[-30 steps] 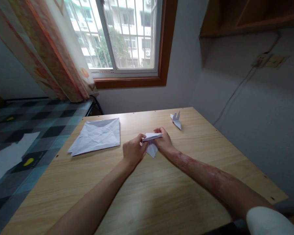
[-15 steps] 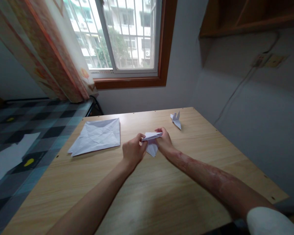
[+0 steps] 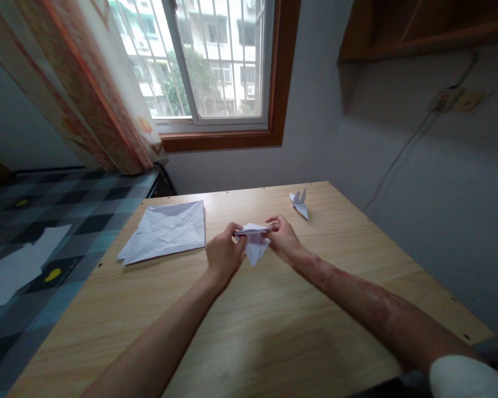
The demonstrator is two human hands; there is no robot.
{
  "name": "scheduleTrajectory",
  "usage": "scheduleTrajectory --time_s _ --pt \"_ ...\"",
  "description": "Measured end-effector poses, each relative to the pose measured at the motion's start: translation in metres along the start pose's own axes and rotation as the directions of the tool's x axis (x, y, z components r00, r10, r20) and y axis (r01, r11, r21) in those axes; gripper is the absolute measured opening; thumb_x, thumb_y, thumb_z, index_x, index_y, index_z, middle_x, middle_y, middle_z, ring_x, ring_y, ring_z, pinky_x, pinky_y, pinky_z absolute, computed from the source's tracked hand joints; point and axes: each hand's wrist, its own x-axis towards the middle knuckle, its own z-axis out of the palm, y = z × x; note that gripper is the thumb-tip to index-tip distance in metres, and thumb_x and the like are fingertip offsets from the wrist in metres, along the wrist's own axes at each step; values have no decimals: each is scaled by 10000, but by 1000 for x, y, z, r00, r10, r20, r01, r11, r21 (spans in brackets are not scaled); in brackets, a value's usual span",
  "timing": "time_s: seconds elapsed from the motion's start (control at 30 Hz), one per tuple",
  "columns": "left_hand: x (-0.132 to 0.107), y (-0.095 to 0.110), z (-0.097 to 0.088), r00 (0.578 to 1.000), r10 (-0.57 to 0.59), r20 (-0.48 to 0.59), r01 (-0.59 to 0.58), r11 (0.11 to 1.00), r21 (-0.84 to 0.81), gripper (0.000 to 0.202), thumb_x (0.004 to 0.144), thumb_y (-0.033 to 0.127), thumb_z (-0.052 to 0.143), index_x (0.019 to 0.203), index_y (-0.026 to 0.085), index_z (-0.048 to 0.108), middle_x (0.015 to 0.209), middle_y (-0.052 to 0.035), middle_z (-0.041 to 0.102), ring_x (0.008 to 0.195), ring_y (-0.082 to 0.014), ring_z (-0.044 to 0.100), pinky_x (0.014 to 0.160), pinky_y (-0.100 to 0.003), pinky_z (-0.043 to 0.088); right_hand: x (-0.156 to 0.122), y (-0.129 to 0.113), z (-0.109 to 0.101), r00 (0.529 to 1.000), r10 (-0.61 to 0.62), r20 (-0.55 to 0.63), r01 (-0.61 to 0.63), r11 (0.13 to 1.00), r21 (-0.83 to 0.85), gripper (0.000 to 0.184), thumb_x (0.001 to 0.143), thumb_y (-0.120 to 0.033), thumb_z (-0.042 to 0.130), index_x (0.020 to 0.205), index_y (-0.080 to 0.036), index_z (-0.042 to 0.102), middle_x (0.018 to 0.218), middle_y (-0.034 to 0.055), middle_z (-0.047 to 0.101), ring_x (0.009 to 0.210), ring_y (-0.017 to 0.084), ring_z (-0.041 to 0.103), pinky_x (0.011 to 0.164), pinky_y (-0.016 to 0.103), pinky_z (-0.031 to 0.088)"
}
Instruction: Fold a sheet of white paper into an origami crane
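Observation:
Between my two hands is a piece of folded white paper (image 3: 254,247), held just over the wooden table, with one pointed flap hanging toward me. My left hand (image 3: 225,248) pinches its left end between thumb and fingers. At the opposite end, my right hand (image 3: 283,234) grips the paper's right corner with thumb and fingertips. Beyond my right hand stands a small folded white paper figure (image 3: 300,203) with upright points, like an origami bird. Creased white paper sheets (image 3: 170,232) lie stacked to the left of my left hand.
The light wooden table (image 3: 232,342) reaches toward a wall with a barred window (image 3: 224,66). At left, a checked bedspread (image 3: 87,204) carries more white paper (image 3: 20,268). A wooden shelf (image 3: 431,44) and a socket with a cord (image 3: 444,101) are on the right wall.
The folded paper has turned slightly and its hanging flap now points more directly toward me. My right hand has shifted its hold outward to the paper's right corner; my left hand still pinches the left end.

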Motion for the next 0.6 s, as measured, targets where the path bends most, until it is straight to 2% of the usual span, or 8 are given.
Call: scheduleTrajectory --time_s 0.17,0.3,0.37,0.47,0.53,0.6 --pt "-1 2 0 999 31 8 -31 999 7 202 1010 366 649 1133 276 781 912 -34 837 820 -245 758 683 -299 371 -2 -12 -13 999 23 -39 -22 1000 21 466 693 -283 720 1133 -251 573 801 -62 583 652 173 577 574 273 504" --pt "0 2 0 999 32 13 -32 999 -6 200 1003 347 641 1130 278 780 921 -29 844 829 -245 766 689 -300 386 -5 -18 -19 997 -74 -33 68 985 -157 444 745 -248 725 1178 -238 624 899 -19 661 769 200 629 666 308 553" --pt "0 1 0 1000 17 16 -17 1000 -8 207 989 336 648 1137 284 782 905 -25 841 823 -244 766 685 -299 388 -7 -22 -23 980 -194 41 197 934 -298 419 768 -191 719 1182 -230 674 1008 26 718 887 228 672 793 364 587" --pt "1 -1 1 1000 3 23 -4 1000 4 213 965 344 667 1125 290 796 850 -26 822 802 -253 758 666 -305 385 -11 -27 -31 904 -352 242 424 804 -416 410 771 -47 636 1110 -236 768 1140 70 770 1099 267 701 1014 441 564" --pt "1 -2 1 999 26 24 -26 1000 -10 209 955 340 672 1106 287 806 838 -27 813 776 -249 744 667 -311 403 -13 -28 -38 856 -384 345 508 744 -434 450 779 1 606 1090 -251 811 1191 75 782 1175 276 703 1079 458 544" --pt "2 -5 1 996 82 18 -81 995 -51 203 939 294 665 1077 271 812 891 -30 819 767 -230 732 698 -312 446 -14 -29 -45 833 -380 403 543 702 -461 477 806 1 626 1137 -274 831 1238 74 786 1186 283 708 1084 472 548"
